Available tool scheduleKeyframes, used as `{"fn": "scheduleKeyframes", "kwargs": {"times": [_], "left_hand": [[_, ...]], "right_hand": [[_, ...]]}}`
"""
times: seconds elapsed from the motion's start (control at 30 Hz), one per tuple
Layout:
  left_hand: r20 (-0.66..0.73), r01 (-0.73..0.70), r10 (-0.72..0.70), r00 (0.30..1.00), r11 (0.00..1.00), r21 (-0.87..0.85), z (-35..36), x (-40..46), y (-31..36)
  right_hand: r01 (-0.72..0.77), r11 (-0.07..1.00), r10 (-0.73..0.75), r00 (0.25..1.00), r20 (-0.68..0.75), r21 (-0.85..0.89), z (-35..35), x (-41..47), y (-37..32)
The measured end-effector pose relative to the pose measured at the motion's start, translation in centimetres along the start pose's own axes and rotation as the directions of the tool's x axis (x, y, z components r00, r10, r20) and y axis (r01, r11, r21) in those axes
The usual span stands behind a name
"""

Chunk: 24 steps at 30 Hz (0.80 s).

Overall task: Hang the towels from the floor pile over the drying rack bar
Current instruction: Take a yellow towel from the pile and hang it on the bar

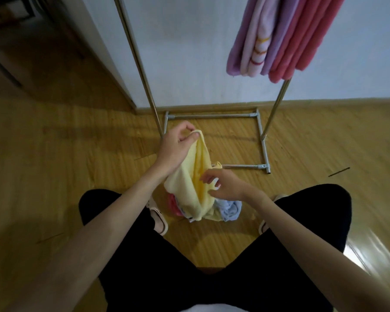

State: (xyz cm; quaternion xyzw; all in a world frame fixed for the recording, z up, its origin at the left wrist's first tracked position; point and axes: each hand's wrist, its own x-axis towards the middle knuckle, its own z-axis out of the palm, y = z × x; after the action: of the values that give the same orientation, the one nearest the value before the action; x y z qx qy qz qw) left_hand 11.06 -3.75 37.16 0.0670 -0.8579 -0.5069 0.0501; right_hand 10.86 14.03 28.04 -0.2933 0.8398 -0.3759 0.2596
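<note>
A pale yellow towel (pixel 196 174) hangs lifted above the floor pile (pixel 225 210), which shows pink, light blue and white cloth between my feet. My left hand (pixel 178 145) pinches the towel's top edge and holds it up. Lower down, my right hand (pixel 223 183) touches the towel's side with loosely curled fingers; I cannot tell whether it grips the cloth. The drying rack (pixel 214 115) stands against the white wall, its top bar out of view. A purple towel (pixel 254 41) and a pink towel (pixel 302 39) hang from it at the upper right.
The rack's two steel uprights (pixel 135 52) rise from a grey pipe base on the wooden floor. A white door or cabinet side (pixel 99 46) stands at the left. My legs in black trousers and light slippers (pixel 159 219) flank the pile.
</note>
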Motion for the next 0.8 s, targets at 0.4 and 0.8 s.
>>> {"fn": "scheduleKeyframes", "kwargs": {"times": [0.4, 0.8], "left_hand": [[-0.021, 0.318, -0.393, 0.919, 0.772, -0.55, -2.2, 1.3, 5.5], [0.073, 0.156, -0.144, 0.987, 0.967, -0.201, -1.8, 2.4, 4.7]], "right_hand": [[-0.053, 0.997, 0.062, 0.984, -0.166, 0.061, -1.1, -2.6, -1.6], [0.154, 0.945, 0.008, 0.872, -0.489, 0.29, -8.8, -4.1, -8.9]]}}
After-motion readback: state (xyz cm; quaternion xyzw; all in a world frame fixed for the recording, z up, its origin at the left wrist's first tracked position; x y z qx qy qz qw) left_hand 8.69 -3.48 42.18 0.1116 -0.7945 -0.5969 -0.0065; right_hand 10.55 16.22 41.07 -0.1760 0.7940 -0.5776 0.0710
